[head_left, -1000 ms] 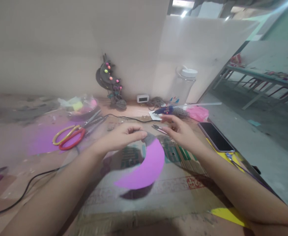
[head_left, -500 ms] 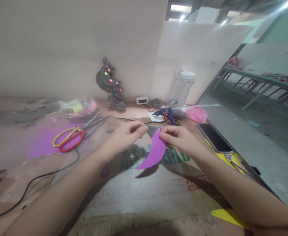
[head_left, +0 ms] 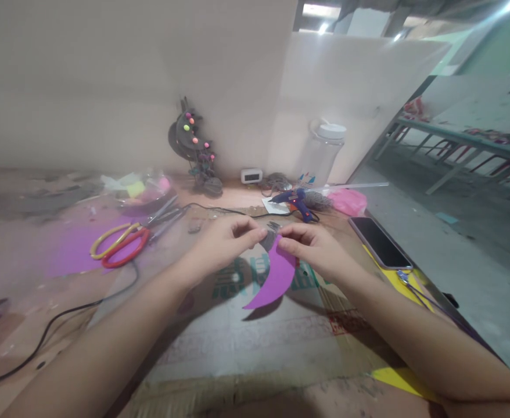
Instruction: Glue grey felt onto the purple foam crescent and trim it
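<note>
Both hands meet above a flattened cardboard sheet on the table. My left hand pinches the top end of a purple crescent-shaped foam piece, where grey twine is wound around it. My right hand is closed too, its fingertips gripping the same end of the crescent from the right. The crescent's lower tip hangs down toward the cardboard.
Red and yellow scissors lie on a purple sheet at left. A blue glue gun, its black cord, a clear water jug, a pink bag and a phone surround the work spot. A dark crescent ornament leans on the wall.
My right hand came back from the glue gun and took hold of the crescent's wrapped end. The crescent turned more edge-on and rose slightly toward both hands.
</note>
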### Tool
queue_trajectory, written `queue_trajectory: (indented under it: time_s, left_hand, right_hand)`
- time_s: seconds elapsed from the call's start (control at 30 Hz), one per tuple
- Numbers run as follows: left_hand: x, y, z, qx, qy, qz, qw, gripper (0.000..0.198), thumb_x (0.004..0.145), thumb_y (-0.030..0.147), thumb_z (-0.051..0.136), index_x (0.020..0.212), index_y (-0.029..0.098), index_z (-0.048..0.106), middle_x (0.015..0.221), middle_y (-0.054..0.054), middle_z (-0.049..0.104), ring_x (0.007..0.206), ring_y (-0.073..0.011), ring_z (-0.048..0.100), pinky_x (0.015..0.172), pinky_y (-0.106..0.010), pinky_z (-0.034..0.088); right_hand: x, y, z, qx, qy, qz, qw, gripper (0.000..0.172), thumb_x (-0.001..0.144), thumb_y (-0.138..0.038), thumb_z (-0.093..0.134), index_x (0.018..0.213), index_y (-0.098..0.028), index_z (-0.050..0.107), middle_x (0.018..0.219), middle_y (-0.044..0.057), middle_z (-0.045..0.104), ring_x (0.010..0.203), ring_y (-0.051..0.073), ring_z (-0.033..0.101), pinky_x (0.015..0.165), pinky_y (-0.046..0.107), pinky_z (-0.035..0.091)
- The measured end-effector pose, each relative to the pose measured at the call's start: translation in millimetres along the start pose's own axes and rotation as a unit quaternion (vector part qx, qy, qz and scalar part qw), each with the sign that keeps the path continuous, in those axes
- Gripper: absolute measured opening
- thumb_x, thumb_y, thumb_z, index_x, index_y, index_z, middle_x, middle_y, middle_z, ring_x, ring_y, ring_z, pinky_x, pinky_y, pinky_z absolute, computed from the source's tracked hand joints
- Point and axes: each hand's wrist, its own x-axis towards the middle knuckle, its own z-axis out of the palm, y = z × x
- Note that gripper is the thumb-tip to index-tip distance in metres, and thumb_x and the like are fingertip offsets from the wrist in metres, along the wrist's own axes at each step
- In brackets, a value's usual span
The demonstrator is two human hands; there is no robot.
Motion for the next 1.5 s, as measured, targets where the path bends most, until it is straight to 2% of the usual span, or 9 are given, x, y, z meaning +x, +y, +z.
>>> queue_trajectory:
  time_s: [0.23, 0.53, 0.77, 1.0, 1.13, 1.23, 1.33, 1.5]
  left_hand:
    - [-2, 3, 2.9, 0.026, -0.021, 0.024, 0.999, 0.030, 0.087, 0.043, 0.055, 0.078, 0.018, 0.067, 0.068, 0.002, 0.060, 0.061, -0.0112, 0.048, 0.054, -0.023, 0.034]
    - [2, -6, 2.7, -0.059, -0.075, 0.008, 0.995, 0.034, 0.086, 0.048, 0.055, 0.077, 0.016, 0.062, 0.062, 0.005, 0.050, 0.057, -0.0096, 0.044, 0.052, -0.021, 0.033]
    - [1, -3, -1.4, -0.031, -0.046, -0.003, 0.998, 0.034, 0.085, 0.049, 0.056, 0.078, 0.017, 0.064, 0.066, 0.003, 0.056, 0.061, -0.0109, 0.049, 0.055, -0.022, 0.036]
    - [0, -2, -2.6, -0.009, -0.031, -0.011, 0.999, 0.035, 0.084, 0.050, 0.056, 0.078, 0.016, 0.065, 0.067, 0.001, 0.057, 0.061, -0.0119, 0.050, 0.055, -0.023, 0.036]
    - [0, -1, -5.5, 0.002, -0.021, -0.019, 1.000, 0.035, 0.083, 0.050, 0.056, 0.078, 0.017, 0.064, 0.068, 0.001, 0.059, 0.062, -0.0130, 0.052, 0.055, -0.023, 0.037]
    - [1, 0, -9.2, 0.008, -0.023, -0.014, 1.000, 0.035, 0.083, 0.050, 0.056, 0.075, 0.017, 0.062, 0.067, 0.001, 0.059, 0.061, -0.0129, 0.052, 0.055, -0.023, 0.036]
    - [1, 1, -13.3, 0.012, -0.024, -0.009, 1.000, 0.035, 0.084, 0.049, 0.056, 0.074, 0.017, 0.062, 0.066, 0.001, 0.058, 0.060, -0.0119, 0.050, 0.055, -0.023, 0.035]
    - [2, 0, -18.5, 0.028, -0.024, -0.010, 0.999, 0.033, 0.084, 0.048, 0.057, 0.075, 0.017, 0.063, 0.065, 0.002, 0.058, 0.061, -0.0118, 0.050, 0.055, -0.023, 0.036]
  right_hand:
    - [-2, -1, 8, 0.034, 0.006, 0.027, 0.999, 0.028, 0.076, -0.043, 0.070, 0.078, -0.016, 0.062, 0.062, -0.004, 0.053, 0.053, 0.007, 0.046, 0.047, 0.020, 0.035]
    - [-4, -3, 7, 0.020, 0.011, 0.026, 0.999, 0.027, 0.074, -0.043, 0.070, 0.074, -0.017, 0.062, 0.062, -0.004, 0.054, 0.053, 0.007, 0.045, 0.048, 0.021, 0.034]
    - [-2, -3, 5, -0.004, 0.030, 0.011, 0.999, 0.027, 0.076, -0.044, 0.068, 0.072, -0.017, 0.063, 0.061, -0.003, 0.056, 0.054, 0.008, 0.047, 0.050, 0.021, 0.036]
    - [-1, 3, 1, -0.008, 0.013, -0.031, 0.999, 0.051, 0.073, -0.067, 0.063, 0.075, -0.017, 0.065, 0.064, 0.001, 0.060, 0.057, 0.011, 0.052, 0.053, 0.023, 0.041]
    - [1, 2, -5, -0.021, 0.042, -0.042, 0.998, 0.058, 0.079, -0.072, 0.051, 0.085, -0.017, 0.068, 0.068, 0.002, 0.061, 0.057, 0.012, 0.053, 0.052, 0.024, 0.041]
    - [4, -1, -13, -0.010, 0.080, -0.045, 0.996, 0.045, 0.086, -0.059, 0.053, 0.092, -0.017, 0.067, 0.066, 0.001, 0.060, 0.052, 0.009, 0.049, 0.049, 0.023, 0.039]
    - [6, -3, -22, 0.002, 0.120, -0.073, 0.990, 0.028, 0.086, -0.045, 0.061, 0.091, -0.018, 0.064, 0.062, -0.002, 0.060, 0.048, 0.007, 0.048, 0.048, 0.021, 0.039]
    - [4, -6, -27, -0.036, 0.152, -0.089, 0.984, 0.020, 0.084, -0.036, 0.062, 0.086, -0.017, 0.065, 0.064, -0.001, 0.064, 0.049, 0.007, 0.049, 0.048, 0.021, 0.040]
